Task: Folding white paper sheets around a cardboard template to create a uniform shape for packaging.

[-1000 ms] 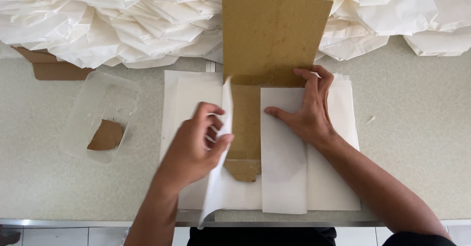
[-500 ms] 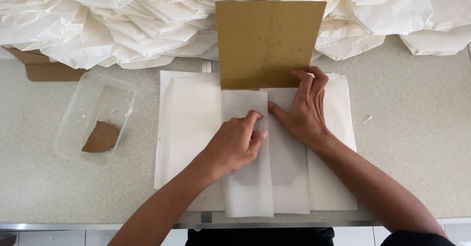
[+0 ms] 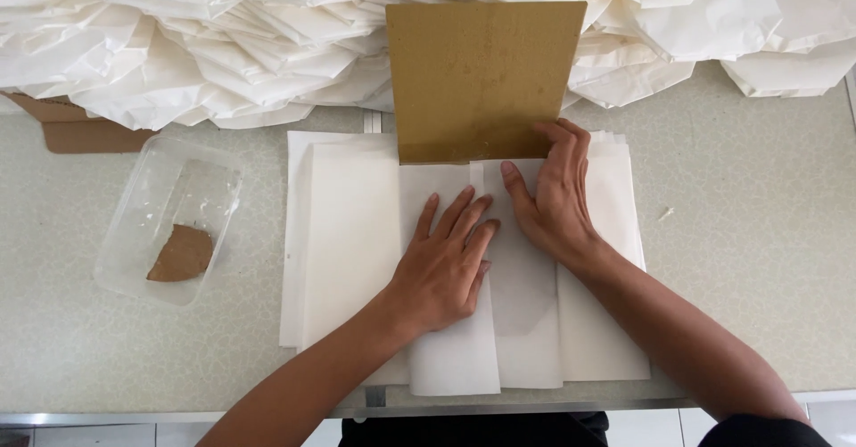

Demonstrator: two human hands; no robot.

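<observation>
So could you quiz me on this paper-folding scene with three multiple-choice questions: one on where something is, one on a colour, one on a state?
1. Where is the clear plastic container?
A. On the table left of the white paper stack
B. On top of the cardboard sheet
C. Under the right hand

2. What colour is the cardboard sheet?
A. Blue
B. Brown
C. Black

3. How is the left hand placed?
A. Clenched in a fist in the air
B. Holding the container
C. Flat, palm down, on the folded paper flap

Answers: 1 A, the container sits on the table to the left, apart from the stack. 2 B, the sheet is plain brown board. 3 C, the fingers lie spread and flat on the flap.
</observation>
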